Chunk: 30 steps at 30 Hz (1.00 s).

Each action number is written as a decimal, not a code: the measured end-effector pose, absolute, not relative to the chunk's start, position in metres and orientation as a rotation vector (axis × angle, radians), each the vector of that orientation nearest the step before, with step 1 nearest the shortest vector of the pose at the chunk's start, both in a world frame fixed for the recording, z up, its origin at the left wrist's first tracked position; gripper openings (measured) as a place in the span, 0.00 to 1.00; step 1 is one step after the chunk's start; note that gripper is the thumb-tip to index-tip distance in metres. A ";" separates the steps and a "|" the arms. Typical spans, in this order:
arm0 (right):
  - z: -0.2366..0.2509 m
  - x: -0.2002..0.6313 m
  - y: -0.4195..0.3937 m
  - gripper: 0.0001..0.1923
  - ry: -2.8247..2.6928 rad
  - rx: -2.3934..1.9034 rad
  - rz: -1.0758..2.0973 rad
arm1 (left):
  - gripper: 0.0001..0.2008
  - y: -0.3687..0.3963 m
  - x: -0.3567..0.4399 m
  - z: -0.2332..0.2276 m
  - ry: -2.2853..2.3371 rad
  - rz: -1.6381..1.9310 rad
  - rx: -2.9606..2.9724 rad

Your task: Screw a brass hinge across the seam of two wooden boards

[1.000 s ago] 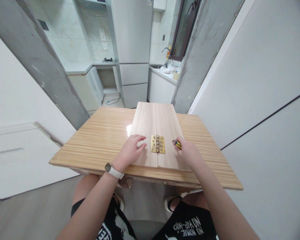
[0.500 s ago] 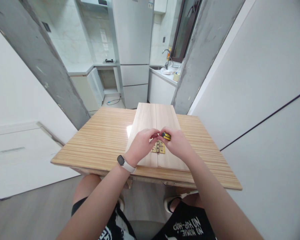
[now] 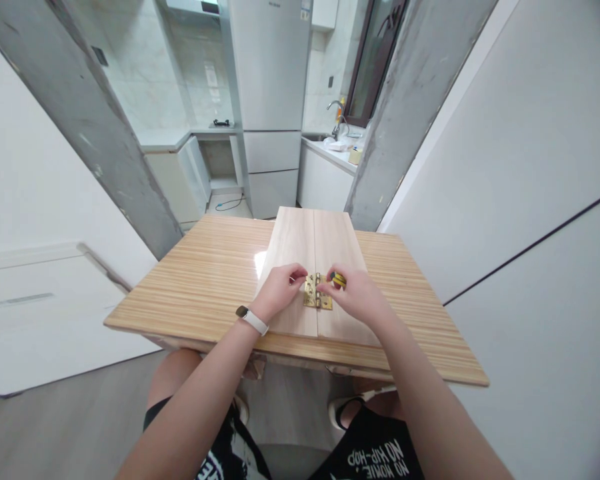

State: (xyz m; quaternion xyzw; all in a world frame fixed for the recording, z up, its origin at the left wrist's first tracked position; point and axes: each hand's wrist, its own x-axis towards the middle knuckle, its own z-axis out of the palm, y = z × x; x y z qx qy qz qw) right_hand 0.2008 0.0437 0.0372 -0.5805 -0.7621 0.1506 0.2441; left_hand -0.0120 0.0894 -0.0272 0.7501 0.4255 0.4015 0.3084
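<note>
Hiding part of the hinge [image 3: 311, 295], right hand [image 3: 356, 291] over boards [image 3: 333, 240] on table [image 3: 215, 267]

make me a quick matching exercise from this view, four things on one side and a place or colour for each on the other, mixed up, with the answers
Things
1. hinge
2. watch
3. yellow-and-black tool
4. fridge

Places or colours
A. held in the right hand
B. standing beyond the table
C. lying across the seam between the pale boards
D. fitted with a white band

Right pairs: 1-C, 2-D, 3-A, 4-B
</note>
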 end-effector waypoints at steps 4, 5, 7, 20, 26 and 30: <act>0.009 0.202 0.030 0.15 -2.311 -1.741 0.271 | 0.08 0.093 -0.007 -0.033 1.163 1.034 1.967; 0.003 0.201 0.028 0.16 -2.319 -1.771 0.237 | 0.08 0.094 -0.006 -0.034 1.172 1.032 1.961; -0.006 0.201 0.025 0.18 -2.323 -1.787 0.201 | 0.08 0.095 -0.003 -0.036 1.179 1.027 1.960; -0.017 0.200 0.021 0.24 -2.329 -1.750 0.131 | 0.09 0.098 0.001 -0.043 1.181 1.011 1.997; -0.018 0.200 0.021 0.23 -2.327 -1.755 0.134 | 0.10 0.101 0.002 -0.047 1.177 0.981 2.019; -0.017 0.200 0.021 0.23 -2.338 -1.758 0.133 | 0.11 0.102 0.004 -0.048 1.208 0.972 2.044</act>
